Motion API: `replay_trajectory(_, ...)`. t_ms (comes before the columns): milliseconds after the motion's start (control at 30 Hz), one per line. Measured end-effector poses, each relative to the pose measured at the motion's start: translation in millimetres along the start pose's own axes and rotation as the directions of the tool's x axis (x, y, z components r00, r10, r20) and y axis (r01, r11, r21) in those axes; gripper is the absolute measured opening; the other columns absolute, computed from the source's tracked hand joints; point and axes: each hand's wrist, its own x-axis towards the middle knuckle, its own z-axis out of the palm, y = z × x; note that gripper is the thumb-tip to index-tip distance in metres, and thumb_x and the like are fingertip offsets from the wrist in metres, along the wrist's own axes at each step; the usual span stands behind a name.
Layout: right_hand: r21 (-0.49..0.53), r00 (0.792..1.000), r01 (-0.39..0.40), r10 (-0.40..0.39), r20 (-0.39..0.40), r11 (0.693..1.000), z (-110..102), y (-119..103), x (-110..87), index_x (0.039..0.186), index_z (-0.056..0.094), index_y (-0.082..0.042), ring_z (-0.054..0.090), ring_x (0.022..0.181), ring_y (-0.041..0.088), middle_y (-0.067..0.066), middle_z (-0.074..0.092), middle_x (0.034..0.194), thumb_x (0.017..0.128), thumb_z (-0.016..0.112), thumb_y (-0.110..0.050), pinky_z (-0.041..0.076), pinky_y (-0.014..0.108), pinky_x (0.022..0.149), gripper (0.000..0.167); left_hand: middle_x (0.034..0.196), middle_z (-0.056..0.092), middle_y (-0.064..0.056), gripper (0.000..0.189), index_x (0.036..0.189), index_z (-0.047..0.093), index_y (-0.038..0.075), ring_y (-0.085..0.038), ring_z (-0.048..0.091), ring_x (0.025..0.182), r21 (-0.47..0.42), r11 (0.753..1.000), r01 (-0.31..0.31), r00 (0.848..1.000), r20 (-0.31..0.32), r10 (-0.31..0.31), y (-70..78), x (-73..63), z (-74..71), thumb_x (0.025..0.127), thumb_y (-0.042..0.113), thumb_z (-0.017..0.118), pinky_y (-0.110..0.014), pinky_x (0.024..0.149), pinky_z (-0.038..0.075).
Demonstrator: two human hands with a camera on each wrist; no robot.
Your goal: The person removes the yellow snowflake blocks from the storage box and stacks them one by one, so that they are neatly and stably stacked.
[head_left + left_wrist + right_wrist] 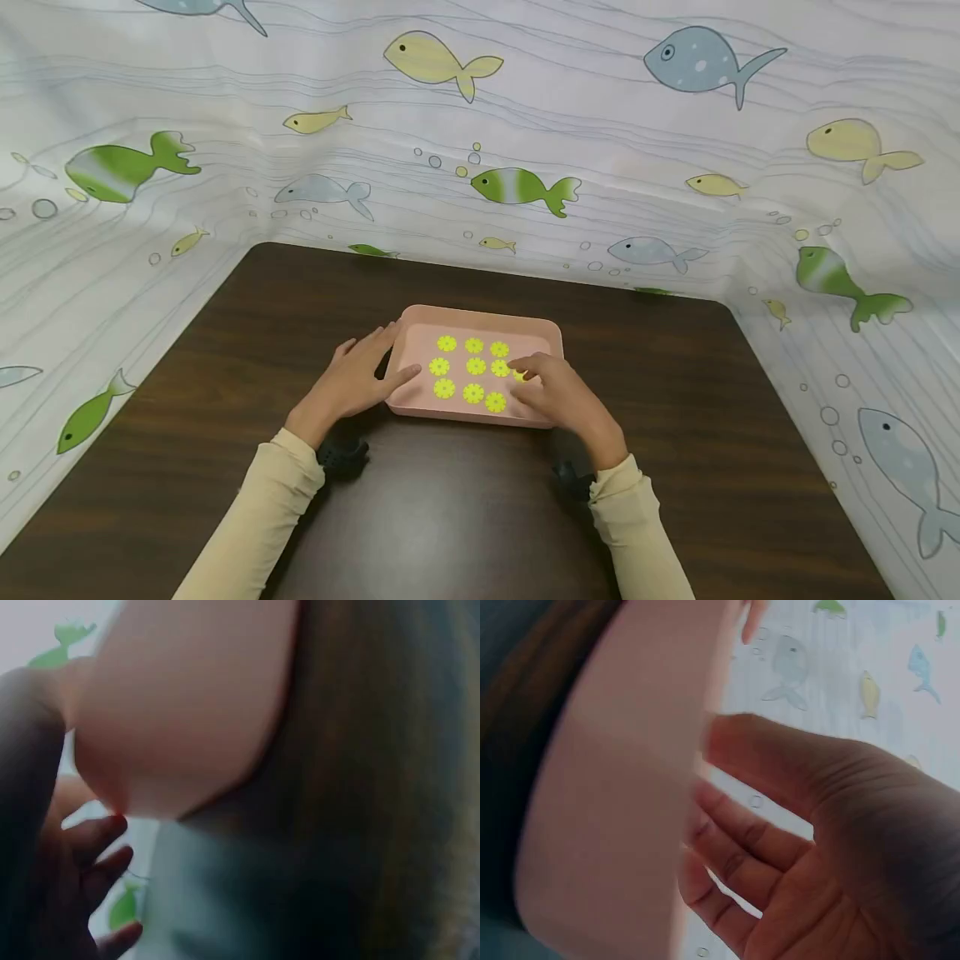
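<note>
A shallow pink tray lies on the dark table, with several yellow flower-shaped discs spread in rough rows on its floor. At the tray's left end is my left hand, its fingers spread and fairly straight along the outside, the thumb reaching over the rim. The left wrist view shows those fingertips beside the tray's wall. Over the tray's right part, my right hand curls thumb and fingers about one yellow disc. The tray's wall hides the right fingertips in the right wrist view.
Dark wood-grain table surrounds the tray. A white curtain printed with fish hangs along the back and both sides. Dark bands are worn at the wrists, below cream sleeves.
</note>
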Motion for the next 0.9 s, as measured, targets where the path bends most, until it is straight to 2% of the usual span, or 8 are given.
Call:
replay_trajectory(167, 0.010, 0.994, 0.040, -0.041, 0.103, 0.999, 11.3, 5.3, 9.7, 0.121, 0.075, -0.001, 0.067, 0.090, 0.021, 0.009, 0.072, 0.103, 0.090, 0.081, -0.008, 0.059, 0.033, 0.079, 0.033, 0.170, 0.023, -0.010, 0.089, 0.166, 0.023, 0.014, -0.038, 0.027, 0.154, -0.118, 0.992, -0.037, 0.999, 0.019, 0.039, -15.0, 4.1, 6.1, 0.100, 0.067, 0.051, -0.064, 0.122, 0.017)
replay_trajectory(267, 0.009, 0.988, 0.052, -0.053, 0.146, 0.999, 16.5, 7.6, 13.1, 0.118, 0.077, -0.002, 0.063, 0.083, 0.016, 0.005, 0.071, 0.095, 0.087, 0.085, -0.010, 0.057, 0.028, 0.076, 0.034, 0.170, 0.023, -0.010, 0.087, 0.167, 0.022, 0.016, -0.039, 0.026, 0.154, -0.147, 0.989, -0.034, 0.999, 0.032, 0.039, -20.7, 2.4, 7.6, 0.101, 0.064, 0.054, -0.065, 0.120, 0.024)
replay_trajectory(400, -0.006, 0.983, 0.071, -0.069, 0.173, 0.997, 21.4, 10.7, 17.4, 0.111, 0.080, -0.005, 0.057, 0.074, 0.012, 0.001, 0.066, 0.084, 0.084, 0.088, -0.011, 0.052, 0.024, 0.069, 0.029, 0.170, 0.023, -0.013, 0.085, 0.167, 0.020, 0.017, -0.038, 0.026, 0.154, -0.178, 0.981, -0.073, 0.997, 0.026, 0.079, -27.4, 1.4, 10.7, 0.102, 0.057, 0.057, -0.064, 0.120, 0.026)
replay_trajectory(533, -0.009, 0.983, 0.106, -0.103, 0.155, 0.994, 21.9, 13.4, 21.6, 0.108, 0.081, -0.007, 0.055, 0.071, 0.011, 0.000, 0.066, 0.083, 0.082, 0.089, -0.011, 0.051, 0.024, 0.067, 0.027, 0.169, 0.024, -0.018, 0.080, 0.167, 0.022, 0.020, -0.040, 0.026, 0.154, -0.220, 0.969, -0.116, 0.993, -0.014, 0.116, -32.9, 2.8, 13.3, 0.103, 0.049, 0.060, -0.066, 0.119, 0.025)
replay_trajectory(667, -0.006, 0.984, 0.113, -0.111, 0.141, 0.994, 21.5, 15.7, 24.1, 0.107, 0.080, -0.006, 0.056, 0.075, 0.013, 0.001, 0.065, 0.087, 0.082, 0.090, -0.013, 0.054, 0.026, 0.071, 0.027, 0.168, 0.026, -0.019, 0.077, 0.167, 0.022, 0.022, -0.043, 0.026, 0.153, -0.233, 0.963, -0.135, 0.991, -0.029, 0.132, -36.1, 5.7, 15.2, 0.104, 0.045, 0.060, -0.069, 0.118, 0.024)
replay_trajectory(767, -0.004, 0.982, 0.114, -0.112, 0.155, 0.993, 23.4, 17.7, 25.0, 0.107, 0.076, -0.008, 0.058, 0.079, 0.014, 0.001, 0.064, 0.088, 0.085, 0.088, -0.013, 0.055, 0.027, 0.075, 0.026, 0.168, 0.027, -0.016, 0.077, 0.167, 0.021, 0.025, -0.046, 0.025, 0.152, -0.221, 0.968, -0.122, 0.993, -0.022, 0.120, -37.4, 7.0, 16.9, 0.104, 0.047, 0.059, -0.070, 0.118, 0.022)
replay_trajectory(900, 0.018, 0.980, 0.094, -0.095, 0.172, 0.995, 27.0, 20.8, 25.6, 0.116, 0.075, -0.009, 0.059, 0.079, 0.012, -0.001, 0.066, 0.090, 0.088, 0.085, -0.012, 0.055, 0.026, 0.076, 0.030, 0.169, 0.028, -0.010, 0.077, 0.167, 0.021, 0.028, -0.051, 0.024, 0.151, -0.210, 0.975, -0.073, 0.997, -0.004, 0.074, -38.3, 6.2, 19.9, 0.104, 0.050, 0.058, -0.073, 0.117, 0.020)
